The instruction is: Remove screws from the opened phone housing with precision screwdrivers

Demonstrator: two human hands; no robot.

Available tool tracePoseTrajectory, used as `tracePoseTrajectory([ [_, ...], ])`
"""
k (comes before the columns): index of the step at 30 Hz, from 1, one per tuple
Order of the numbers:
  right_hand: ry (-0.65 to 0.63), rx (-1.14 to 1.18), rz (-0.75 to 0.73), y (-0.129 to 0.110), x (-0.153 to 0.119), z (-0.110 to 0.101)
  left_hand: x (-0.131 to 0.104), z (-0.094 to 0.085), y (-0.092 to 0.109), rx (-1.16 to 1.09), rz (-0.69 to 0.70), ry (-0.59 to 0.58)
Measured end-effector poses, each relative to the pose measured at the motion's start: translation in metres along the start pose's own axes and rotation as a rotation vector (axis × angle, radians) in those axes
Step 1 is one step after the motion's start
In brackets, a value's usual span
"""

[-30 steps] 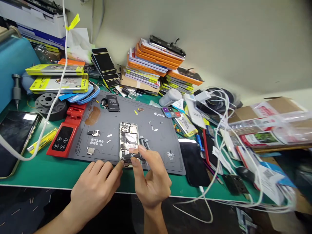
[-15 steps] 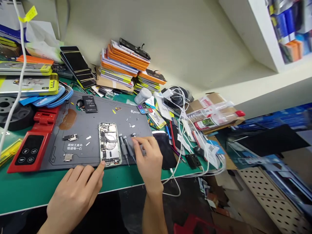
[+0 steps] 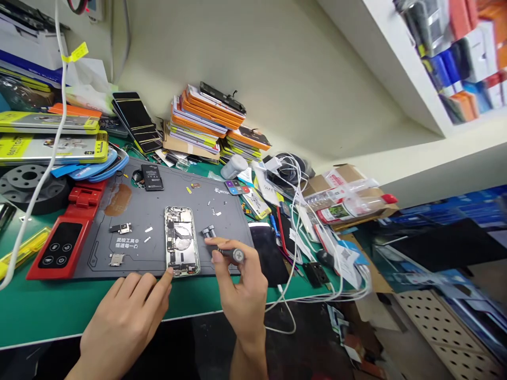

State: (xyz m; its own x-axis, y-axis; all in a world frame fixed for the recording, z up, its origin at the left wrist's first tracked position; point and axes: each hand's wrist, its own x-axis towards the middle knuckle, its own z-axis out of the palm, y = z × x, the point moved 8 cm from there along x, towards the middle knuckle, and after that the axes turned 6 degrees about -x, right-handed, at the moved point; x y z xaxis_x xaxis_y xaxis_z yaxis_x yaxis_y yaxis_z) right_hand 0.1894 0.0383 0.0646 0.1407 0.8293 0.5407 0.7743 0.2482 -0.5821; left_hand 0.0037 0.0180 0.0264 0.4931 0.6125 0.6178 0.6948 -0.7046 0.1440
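Observation:
An opened phone [image 3: 181, 252], its inner parts bare, lies upright on a grey work mat [image 3: 158, 211]. My left hand [image 3: 127, 316] rests at the mat's front edge, fingers loosely stretched, index fingertip touching the phone's lower left corner. Just right of the phone, my right hand [image 3: 243, 279] is closed around a dark screwdriver [image 3: 229, 254], whose round cap with a cross mark points right. Its tip is not visible. Behind these fingers, the cap ends of other screwdrivers [image 3: 208, 231] show, their shafts partly hidden. A black battery [image 3: 152, 177] lies at the mat's back left.
Small metal parts [image 3: 116, 259] are scattered on the mat. On the left stands a red device with a black touch panel [image 3: 59, 245]. A dark phone [image 3: 269, 256] and tangled white cables [image 3: 295, 211] lie right. Stacked orange boxes [image 3: 209, 113] stand behind.
My right hand has picked up a screwdriver from beside the phone and turned it cap outward. My left hand stays at the phone's corner. The view has shifted slightly.

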Motion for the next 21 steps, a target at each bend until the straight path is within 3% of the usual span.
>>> tracePoseTrajectory([
  [8, -0.014, -0.013, -0.083, -0.020, -0.005, 0.007, -0.001, 0.000, -0.001, -0.017, -0.028, -0.010],
  [13, 0.001, 0.132, -0.014, -0.020, -0.010, 0.012, -0.003, 0.000, 0.001, -0.048, -0.049, -0.018],
  [17, -0.076, 0.424, 0.114, -0.018, -0.015, 0.033, -0.003, 0.002, 0.000, -0.059, -0.066, -0.030],
  [21, -0.234, 0.481, 0.162, -0.018, -0.021, 0.062, -0.003, 0.003, -0.002, -0.063, -0.096, -0.056],
])
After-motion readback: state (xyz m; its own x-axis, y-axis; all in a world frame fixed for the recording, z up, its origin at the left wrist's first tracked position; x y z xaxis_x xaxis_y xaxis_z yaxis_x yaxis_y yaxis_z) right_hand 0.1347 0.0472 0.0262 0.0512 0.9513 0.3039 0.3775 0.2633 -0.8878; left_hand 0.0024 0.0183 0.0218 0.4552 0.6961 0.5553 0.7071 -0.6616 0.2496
